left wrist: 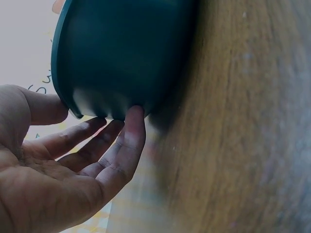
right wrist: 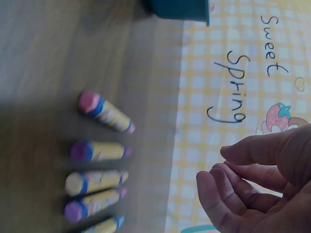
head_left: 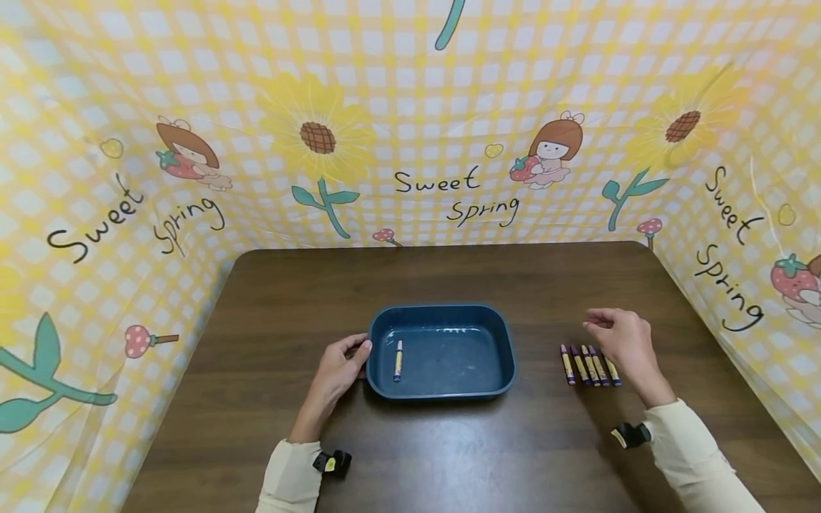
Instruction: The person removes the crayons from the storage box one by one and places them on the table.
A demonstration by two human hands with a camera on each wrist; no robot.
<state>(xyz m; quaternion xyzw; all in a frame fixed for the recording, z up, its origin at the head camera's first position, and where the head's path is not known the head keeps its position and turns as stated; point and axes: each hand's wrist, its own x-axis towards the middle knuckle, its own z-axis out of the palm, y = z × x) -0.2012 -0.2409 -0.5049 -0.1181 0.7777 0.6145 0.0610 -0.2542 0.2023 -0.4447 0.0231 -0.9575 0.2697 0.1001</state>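
Note:
A blue rectangular tray (head_left: pixel 442 393) stands on the table, with one crayon (head_left: pixel 398 362) lying inside near its left end. My left hand (head_left: pixel 340 367) touches that end: the thumb meets the rim and loosely bent fingertips rest against the outer wall (left wrist: pixel 121 58). To the right of the tray, several crayons (head_left: pixel 567 365) with yellow wrappers lie side by side; pink and purple ends (right wrist: pixel 90 103) show in the right wrist view. Above their right side hovers my right hand (head_left: pixel 628 345), its fingers loosely bent toward the thumb, nothing visible between them.
The brown wooden table (head_left: pixel 442 278) is enclosed by a yellow checked cloth (head_left: pixel 417 107) printed with flowers and lettering. Each wrist carries a small black device (head_left: pixel 631 434) near the sleeve.

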